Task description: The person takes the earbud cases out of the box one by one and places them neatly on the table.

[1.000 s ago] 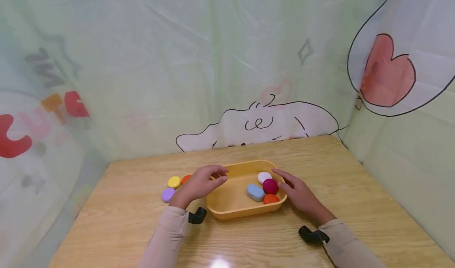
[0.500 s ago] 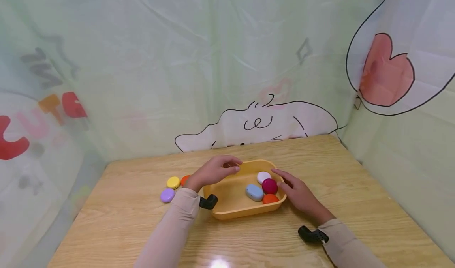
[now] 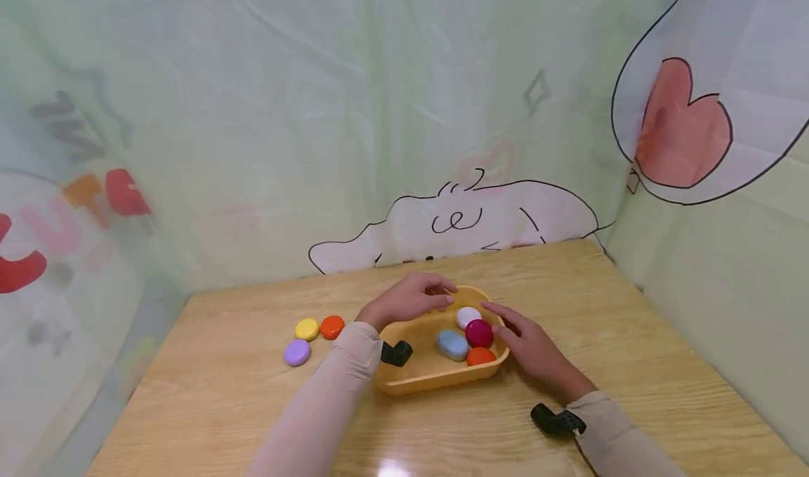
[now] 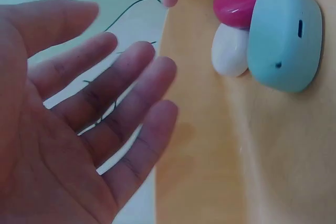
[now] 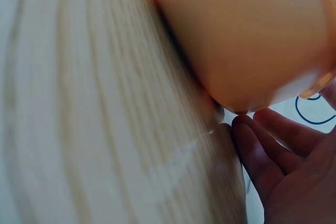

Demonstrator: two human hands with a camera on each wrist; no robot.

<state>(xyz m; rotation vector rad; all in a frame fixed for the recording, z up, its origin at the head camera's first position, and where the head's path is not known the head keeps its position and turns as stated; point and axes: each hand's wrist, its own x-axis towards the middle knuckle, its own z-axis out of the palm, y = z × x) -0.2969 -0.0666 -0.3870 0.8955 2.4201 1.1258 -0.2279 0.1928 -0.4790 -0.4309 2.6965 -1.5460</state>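
Tray [image 3: 436,383] sits on the table [image 3: 208,393], with a white piece [image 3: 469,317], magenta piece [image 3: 479,333], blue case [image 3: 452,345] and red piece [image 3: 481,357] grouped in its right end. The left hand [image 3: 407,299] hovers over the tray, fingers apart, holding nothing; the right hand [image 3: 531,343] has its fingers against the tray's right side, touching rather than clamping it. Beyond the tray's left end, a yellow piece [image 3: 307,329], orange piece [image 3: 331,327] and purple piece [image 3: 297,353] lie on the table. With four things inside and three outside, the work looks partway along. No brand or label can be read on any of them; the case shows just a slot and a small hole. Farther out, coloured lettering [image 3: 123,189] on the backdrop [image 3: 253,147] reads "CUTE"; grey marks above it are illegible.
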